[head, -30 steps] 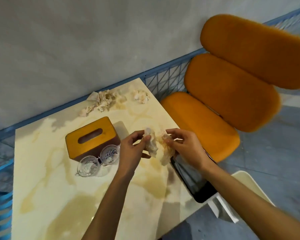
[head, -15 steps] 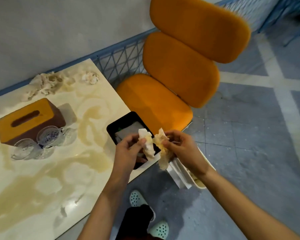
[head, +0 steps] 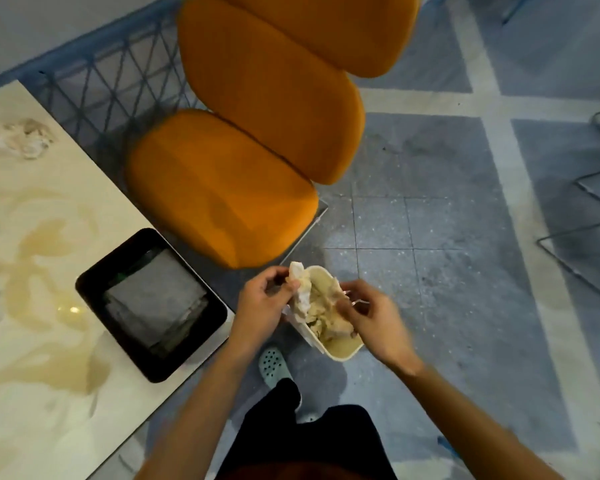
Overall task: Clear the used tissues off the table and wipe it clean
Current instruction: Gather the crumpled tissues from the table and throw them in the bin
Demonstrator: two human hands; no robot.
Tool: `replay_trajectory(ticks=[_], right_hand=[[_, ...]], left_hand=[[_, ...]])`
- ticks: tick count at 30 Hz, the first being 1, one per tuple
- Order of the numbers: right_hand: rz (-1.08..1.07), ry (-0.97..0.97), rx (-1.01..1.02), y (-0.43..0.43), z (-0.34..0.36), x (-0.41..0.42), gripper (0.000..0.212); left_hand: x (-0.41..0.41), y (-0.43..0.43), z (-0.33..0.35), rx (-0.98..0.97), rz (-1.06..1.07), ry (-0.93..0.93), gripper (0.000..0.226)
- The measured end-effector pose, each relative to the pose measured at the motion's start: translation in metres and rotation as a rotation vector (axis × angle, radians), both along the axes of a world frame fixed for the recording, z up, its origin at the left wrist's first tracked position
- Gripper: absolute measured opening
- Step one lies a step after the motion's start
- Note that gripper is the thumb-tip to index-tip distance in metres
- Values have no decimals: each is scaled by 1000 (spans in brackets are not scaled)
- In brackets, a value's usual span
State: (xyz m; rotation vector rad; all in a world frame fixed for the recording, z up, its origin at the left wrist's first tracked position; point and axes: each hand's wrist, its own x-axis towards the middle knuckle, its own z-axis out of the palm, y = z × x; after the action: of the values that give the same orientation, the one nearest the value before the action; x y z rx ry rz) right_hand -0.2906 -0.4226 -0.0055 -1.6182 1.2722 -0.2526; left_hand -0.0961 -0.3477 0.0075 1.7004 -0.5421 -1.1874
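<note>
The table top (head: pixel 32 341) is glossy cream marble-look slab catching a light glint, the black tray (head: pixel 97 275) shiny smooth plastic, the cloth (head: pixel 156 292) in it matt grey weave, the chair (head: pixel 222 188) soft matt orange fabric, the tissues (head: pixel 300 289) crumpled stained paper, the bin (head: pixel 342 349) smooth cream plastic, the floor (head: pixel 447 202) dull speckled stone

**Orange, cream and grey-blue**

The table (head: pixel 49 216) is cream marble, veined with tan and yellow-brown swirls. The tray (head: pixel 94 271) on it is glossy black and the cloth (head: pixel 156 292) inside it is speckled grey. The far tissue wad (head: pixel 25 140) is off-white mottled with brown. The chair (head: pixel 222 188) cushions are plain orange, and the wire fence (head: pixel 111 81) is blue in a triangle lattice. The floor (head: pixel 447 220) is speckled grey-blue tile crossed by pale cream bands. The bin (head: pixel 342 351) is cream, the tissues (head: pixel 300 289) white and yellowish, the shoe (head: pixel 272 363) mint green dotted with dark holes, the trousers (head: pixel 326 441) black
</note>
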Motion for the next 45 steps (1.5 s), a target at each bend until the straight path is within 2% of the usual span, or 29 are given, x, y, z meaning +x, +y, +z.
replay_trajectory(ticks=[9, 13, 17, 23, 25, 29, 37, 41, 45], right_hand=[[46, 81, -18, -32, -66, -33, 24], [100, 67, -5, -41, -103, -39, 20], [119, 52, 18, -50, -139, -48, 16], [164, 16, 21, -61, -188, -58, 12], [167, 22, 30, -63, -203, -63, 12], [163, 36, 44, -63, -223, -67, 15], [181, 36, 5, -57, -228, -62, 17], [262, 136, 39, -56, -231, -65, 33], [283, 177, 71, -53, -233, -73, 31]], left_hand=[[-40, -37, -83, 281, 54, 61, 14], [-52, -51, -129, 338, 117, 47, 17], [-68, -62, -180, 389, 180, 34, 11], [-89, -65, -234, 432, 241, -46, 27], [-99, -57, -247, 428, 272, -16, 32], [-119, -35, -254, 365, 374, 110, 31], [-120, -24, -262, 371, 349, 25, 23], [-117, -29, -261, 348, 356, -8, 20], [-120, -30, -260, 325, 324, -34, 13]])
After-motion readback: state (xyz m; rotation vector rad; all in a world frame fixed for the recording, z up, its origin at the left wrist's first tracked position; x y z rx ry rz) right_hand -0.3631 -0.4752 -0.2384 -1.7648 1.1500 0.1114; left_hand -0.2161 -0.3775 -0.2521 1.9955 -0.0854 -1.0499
